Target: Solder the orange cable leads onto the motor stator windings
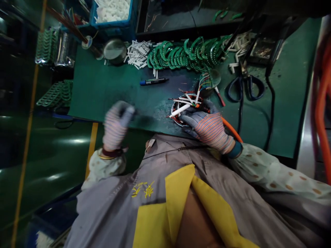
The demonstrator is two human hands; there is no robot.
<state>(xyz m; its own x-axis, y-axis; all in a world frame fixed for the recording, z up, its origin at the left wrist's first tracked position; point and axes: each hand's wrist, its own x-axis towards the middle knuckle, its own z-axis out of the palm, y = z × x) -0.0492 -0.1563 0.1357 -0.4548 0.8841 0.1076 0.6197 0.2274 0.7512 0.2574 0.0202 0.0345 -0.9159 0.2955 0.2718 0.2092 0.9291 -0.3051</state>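
Wire-wound ring [176, 118] gripped at side by curled right hand [210, 128]; judged stiff, rim best grasped, sleeved leads [180, 111] spared. Left hand [116, 125] half-curled, blurred; contents unclear.

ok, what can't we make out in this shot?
- Head view: whether the left hand pinches anything; motion blur smears its fingertips.
- Head view: the near right side of the wire-wound ring; the right hand covers it.
- Head view: where the orange cable begins and ends; the right hand and sleeve interrupt it.
- Head view: the blue bin's far side; cut off by the top edge.
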